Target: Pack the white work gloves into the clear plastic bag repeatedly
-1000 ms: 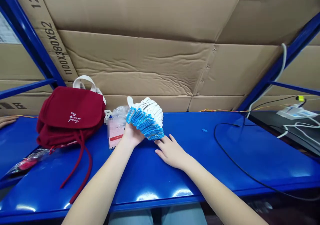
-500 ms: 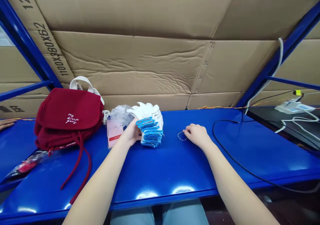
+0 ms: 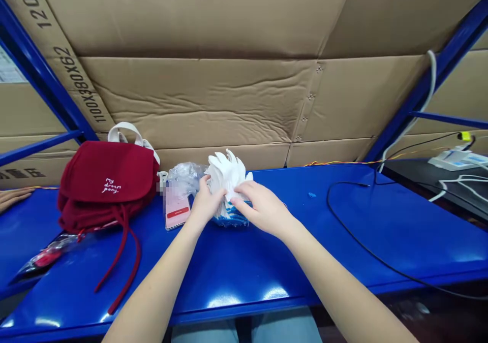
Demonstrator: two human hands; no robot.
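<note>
2 hands on 1 stack | L hand curled, gripping L side of white gloves w/ blue cuffs | R hand closed over front | gloves on blue shelf, just beside phone | risk: loose grip could let stack fan, slide onto phone

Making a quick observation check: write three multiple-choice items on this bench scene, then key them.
1. Where is the smartphone?
A) On the power strip
B) Between the maroon bag and the gloves
C) Inside the bag

2. What colour are the glove cuffs?
A) Red
B) Yellow
C) Blue

3. What are the left hand and right hand doing?
A) Both touching the gloves
B) Both holding the phone
C) Both pulling the bag's straps

Answers: 1 B, it lies beside the bag; 2 C, blue edging shows below the hands; 3 A, fingers of both rest on the white stack.
</note>
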